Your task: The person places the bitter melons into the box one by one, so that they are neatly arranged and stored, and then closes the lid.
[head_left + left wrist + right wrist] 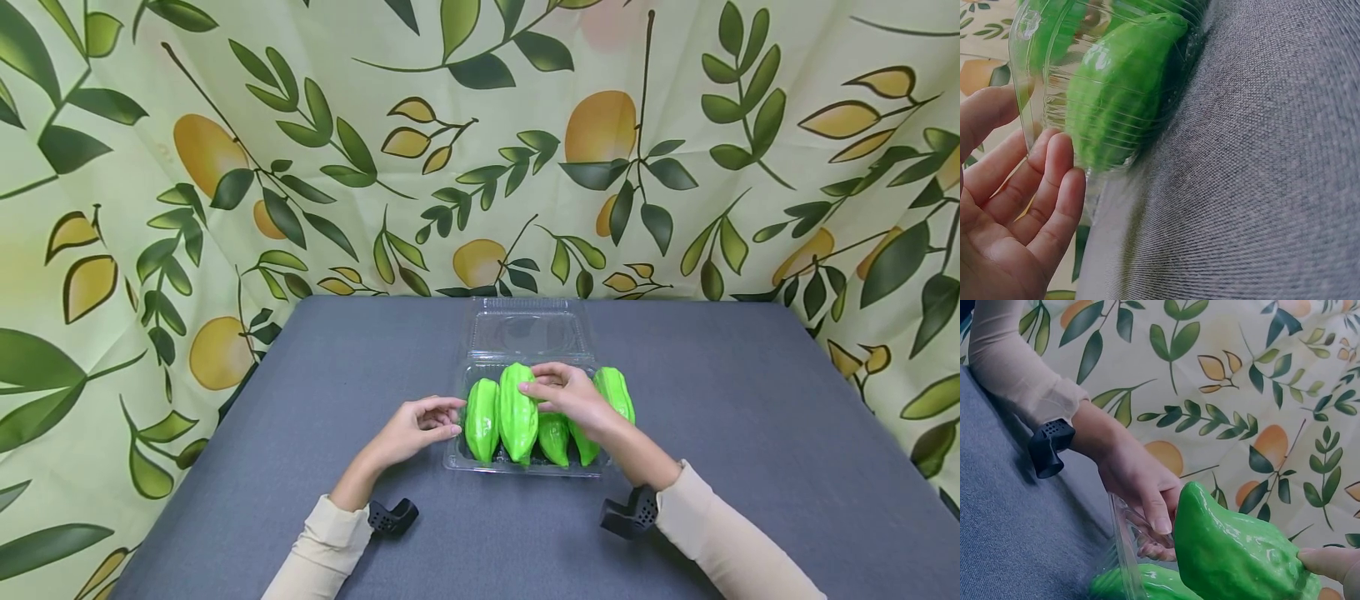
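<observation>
My right hand (576, 405) grips a glossy green bitter melon (517, 421), ridged and tapered, above a clear plastic clamshell box (467, 468). In the right wrist view the melon (1235, 553) looms close, with one of my right fingertips (1329, 562) on its side. My left hand (411, 432) is at the box's left side, palm turned toward it. Up close its fingers (1054, 209) are gently bent and touch the clear wall, beside a melon (1119, 94) lying inside. Several more melons lie in the box, one of them (482, 421) at its left end.
The box's clear lid (531, 332) lies folded back toward the rear. A grey cloth (360, 350) covers the table. Behind and beside it hangs a curtain (315, 208) printed with leaves and fruit. Black wrist mounts (630, 512) sit at both cuffs.
</observation>
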`<state>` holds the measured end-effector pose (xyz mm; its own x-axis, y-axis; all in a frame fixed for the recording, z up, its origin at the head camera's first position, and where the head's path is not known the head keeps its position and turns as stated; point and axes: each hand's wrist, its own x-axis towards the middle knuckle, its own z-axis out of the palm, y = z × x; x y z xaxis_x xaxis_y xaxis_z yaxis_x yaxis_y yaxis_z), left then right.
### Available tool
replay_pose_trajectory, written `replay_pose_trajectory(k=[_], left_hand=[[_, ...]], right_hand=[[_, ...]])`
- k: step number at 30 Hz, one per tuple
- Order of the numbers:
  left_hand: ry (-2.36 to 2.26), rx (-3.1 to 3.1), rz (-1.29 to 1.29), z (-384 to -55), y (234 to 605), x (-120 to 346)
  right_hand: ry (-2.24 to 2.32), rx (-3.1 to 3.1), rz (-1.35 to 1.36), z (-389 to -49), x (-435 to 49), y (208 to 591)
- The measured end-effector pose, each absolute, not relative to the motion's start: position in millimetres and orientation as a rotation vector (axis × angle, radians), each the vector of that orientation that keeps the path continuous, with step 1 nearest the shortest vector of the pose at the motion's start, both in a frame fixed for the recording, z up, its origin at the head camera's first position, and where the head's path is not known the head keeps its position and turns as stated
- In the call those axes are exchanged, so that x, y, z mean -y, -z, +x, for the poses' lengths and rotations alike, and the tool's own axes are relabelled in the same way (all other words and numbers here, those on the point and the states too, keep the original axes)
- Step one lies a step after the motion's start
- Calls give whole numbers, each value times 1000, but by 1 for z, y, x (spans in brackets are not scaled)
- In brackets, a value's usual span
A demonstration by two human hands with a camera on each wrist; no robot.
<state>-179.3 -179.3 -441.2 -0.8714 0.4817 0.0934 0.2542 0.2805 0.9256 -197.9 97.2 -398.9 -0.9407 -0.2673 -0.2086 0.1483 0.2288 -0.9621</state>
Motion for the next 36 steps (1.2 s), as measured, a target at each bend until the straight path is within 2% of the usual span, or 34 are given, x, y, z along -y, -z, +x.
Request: replay_pose_trajectory(k=[36], left_hand=[[-1630,-2337,679,-180,442,180]], right_hand=[[1721,-2217,-65,-212,-71,410]])
